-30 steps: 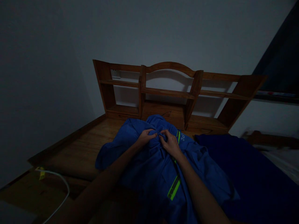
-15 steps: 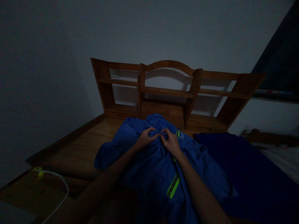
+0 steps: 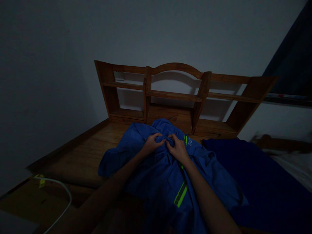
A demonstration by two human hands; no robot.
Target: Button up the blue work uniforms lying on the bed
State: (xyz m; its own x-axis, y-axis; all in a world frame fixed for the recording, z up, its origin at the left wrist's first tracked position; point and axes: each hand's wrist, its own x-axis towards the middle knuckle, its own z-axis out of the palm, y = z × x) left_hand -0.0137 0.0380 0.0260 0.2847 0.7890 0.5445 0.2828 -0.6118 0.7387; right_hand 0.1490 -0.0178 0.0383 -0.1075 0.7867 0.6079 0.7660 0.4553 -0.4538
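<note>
A: What is seen at the centre of the frame?

B: A blue work jacket [image 3: 168,175] with neon-green stripes is spread, crumpled, over a wooden bed platform [image 3: 97,152], from the centre down to the lower middle of the frame. Its upper part is bunched just below the middle of the picture.

A: How is the left hand [image 3: 152,143] placed?

B: It is curled on a fold of the jacket's upper part, the fabric being pinched between thumb and fingers. The forearm is stretched in from the lower left.

A: And the right hand [image 3: 178,149]?

B: It is closed on the same bunch of fabric, just beside the left one, fingertips nearly meeting it. What exactly is pinched between the two cannot be told in the dim light. A green stripe and some pale lettering are seen right of its knuckles.

A: What is found around the jacket?

B: A dark blue sheet [image 3: 263,182] is laid at the lower right, touching the jacket's edge. A wooden headboard shelf [image 3: 175,94] is set against the wall, above centre. A white cable [image 3: 62,198] with a yellow tag is curved at the lower left, well apart from the hands.
</note>
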